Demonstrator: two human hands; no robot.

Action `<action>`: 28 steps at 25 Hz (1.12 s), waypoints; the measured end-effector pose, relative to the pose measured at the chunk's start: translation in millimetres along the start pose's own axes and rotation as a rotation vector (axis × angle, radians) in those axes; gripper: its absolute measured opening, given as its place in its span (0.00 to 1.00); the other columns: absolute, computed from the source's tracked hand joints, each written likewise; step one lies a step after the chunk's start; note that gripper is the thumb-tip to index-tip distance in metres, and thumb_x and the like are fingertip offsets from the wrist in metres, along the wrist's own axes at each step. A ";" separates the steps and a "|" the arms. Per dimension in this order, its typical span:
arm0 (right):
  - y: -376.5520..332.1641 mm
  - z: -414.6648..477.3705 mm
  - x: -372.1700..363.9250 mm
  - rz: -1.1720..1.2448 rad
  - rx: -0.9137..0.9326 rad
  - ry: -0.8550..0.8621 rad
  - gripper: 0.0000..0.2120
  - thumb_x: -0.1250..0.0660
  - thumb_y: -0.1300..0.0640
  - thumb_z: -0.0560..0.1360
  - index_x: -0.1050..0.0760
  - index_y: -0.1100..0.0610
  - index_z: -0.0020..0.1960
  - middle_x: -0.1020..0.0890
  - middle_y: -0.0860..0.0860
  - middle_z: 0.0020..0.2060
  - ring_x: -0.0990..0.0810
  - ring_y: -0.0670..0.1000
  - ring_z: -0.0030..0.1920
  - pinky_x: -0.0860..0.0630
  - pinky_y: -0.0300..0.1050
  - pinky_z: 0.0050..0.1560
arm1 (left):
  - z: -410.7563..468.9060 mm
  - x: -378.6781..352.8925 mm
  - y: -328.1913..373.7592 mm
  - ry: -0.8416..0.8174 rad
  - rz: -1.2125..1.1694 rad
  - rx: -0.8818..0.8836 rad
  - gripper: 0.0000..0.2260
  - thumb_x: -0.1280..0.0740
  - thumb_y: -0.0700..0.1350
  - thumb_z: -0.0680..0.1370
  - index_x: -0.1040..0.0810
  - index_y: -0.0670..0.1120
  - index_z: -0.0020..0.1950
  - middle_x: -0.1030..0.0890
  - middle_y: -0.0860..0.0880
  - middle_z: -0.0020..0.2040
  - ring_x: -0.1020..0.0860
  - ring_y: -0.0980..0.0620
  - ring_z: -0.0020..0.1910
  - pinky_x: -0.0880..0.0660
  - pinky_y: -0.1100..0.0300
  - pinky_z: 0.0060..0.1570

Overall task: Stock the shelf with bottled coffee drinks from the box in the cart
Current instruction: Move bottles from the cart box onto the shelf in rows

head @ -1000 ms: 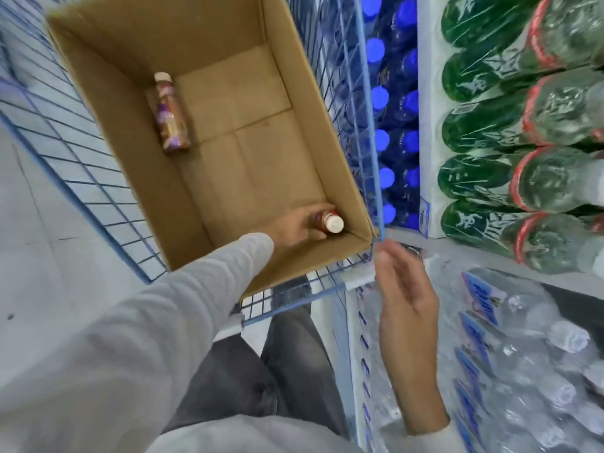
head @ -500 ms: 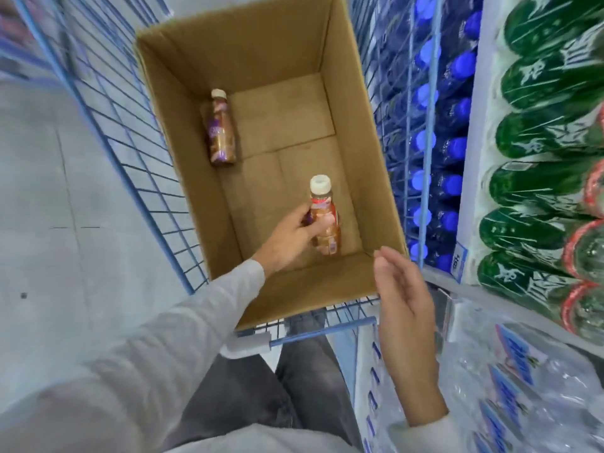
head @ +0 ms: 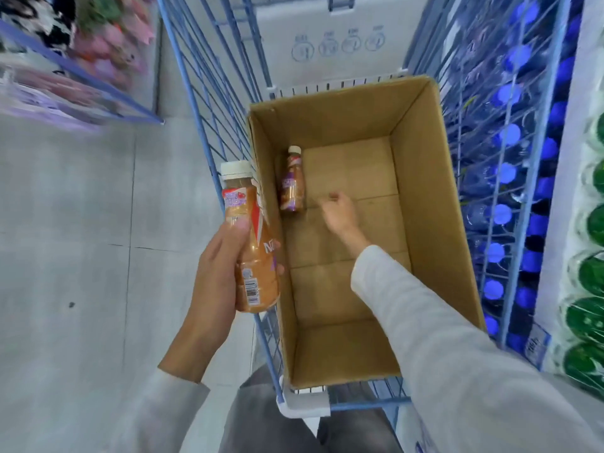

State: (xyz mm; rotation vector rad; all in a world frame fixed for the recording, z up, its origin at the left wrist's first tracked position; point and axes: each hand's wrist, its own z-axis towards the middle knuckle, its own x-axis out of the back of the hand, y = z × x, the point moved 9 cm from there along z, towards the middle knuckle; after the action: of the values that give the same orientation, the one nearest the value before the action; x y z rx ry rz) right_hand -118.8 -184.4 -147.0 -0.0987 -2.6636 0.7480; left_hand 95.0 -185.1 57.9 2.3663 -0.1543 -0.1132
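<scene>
- The left hand [head: 225, 273] gripped a bottled coffee drink [head: 253, 243], fingers and thumb wrapped round its lower body, with the thumb on the label.
- That bottle stood nearly upright with its white cap on top. It was outside the cardboard box [head: 425, 197], over the left side of the blue wire cart [head: 209, 93].
- The right hand [head: 338, 212] reached down into the box, arm in a pale grey sleeve [head: 457, 338]. Its fingers were loosely bent and had hold of nothing.
- A second coffee bottle [head: 293, 181] lay on the box floor against the left wall, cap toward the far end. It was just beside the right hand's fingertips but not touching them.
- The box sat in the cart, open at the top, with only that one bottle inside.
- A white carton [head: 327, 37] stood in the cart beyond the box.
- To the right, through the cart wire, were shelf rows of blue-capped bottles [head: 505, 173], and further right green bottles [head: 588, 318].
- Grey floor tiles [head: 81, 256] lay to the left.
</scene>
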 end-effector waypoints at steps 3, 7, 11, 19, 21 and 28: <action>-9.3 39.4 -62.6 -0.036 -0.048 -0.072 0.23 0.31 0.49 0.79 0.28 0.60 0.69 0.20 0.59 0.62 0.20 0.59 0.58 0.29 0.43 0.49 | 0.7 16.6 -0.3 0.036 0.047 0.002 0.19 0.33 0.69 0.71 0.17 0.60 0.54 0.13 0.44 0.52 0.13 0.42 0.47 0.16 0.50 0.42; -8.2 67.3 -92.6 -0.026 -0.049 0.019 0.31 0.26 0.43 0.75 0.31 0.59 0.69 0.24 0.52 0.54 0.22 0.54 0.48 0.27 0.43 0.42 | 0.9 33.6 -14.2 0.066 0.082 0.040 0.23 0.34 0.70 0.70 0.19 0.59 0.58 0.13 0.47 0.53 0.13 0.42 0.49 0.16 0.45 0.47; 3.7 47.3 -87.3 0.100 -0.109 -0.051 0.23 0.29 0.45 0.77 0.25 0.62 0.62 0.15 0.54 0.45 0.18 0.52 0.38 0.20 0.48 0.43 | -2.3 38.1 -10.6 0.028 0.080 0.033 0.18 0.34 0.69 0.71 0.18 0.62 0.54 0.13 0.48 0.53 0.13 0.45 0.50 0.16 0.51 0.46; 4.7 -175.0 36.6 0.573 -0.036 0.081 0.24 0.28 0.37 0.71 0.25 0.49 0.61 0.15 0.42 0.45 0.15 0.38 0.39 0.22 0.33 0.37 | -49.1 6.3 37.3 -0.139 0.088 0.026 0.21 0.32 0.69 0.71 0.17 0.56 0.55 0.13 0.44 0.51 0.14 0.42 0.48 0.16 0.41 0.52; 1.5 -233.7 67.6 0.592 0.011 0.151 0.33 0.30 0.29 0.63 0.24 0.48 0.61 0.14 0.43 0.46 0.14 0.42 0.45 0.20 0.41 0.48 | -66.8 -10.4 47.4 -0.197 0.111 0.015 0.26 0.32 0.68 0.72 0.19 0.51 0.60 0.14 0.42 0.52 0.14 0.42 0.47 0.17 0.41 0.53; 28.9 -398.3 147.5 0.908 0.149 0.360 0.27 0.28 0.38 0.66 0.24 0.47 0.62 0.14 0.48 0.53 0.14 0.48 0.51 0.21 0.45 0.50 | -158.3 -103.7 52.7 -0.468 0.248 -0.012 0.30 0.27 0.71 0.66 0.19 0.51 0.59 0.13 0.46 0.47 0.13 0.48 0.43 0.17 0.53 0.40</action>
State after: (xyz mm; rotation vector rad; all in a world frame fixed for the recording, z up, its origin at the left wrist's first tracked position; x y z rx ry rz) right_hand -109.7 59.4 201.8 -1.3198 -2.1261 1.0442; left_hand 8.5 -98.9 211.7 2.2503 -0.6655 -0.5442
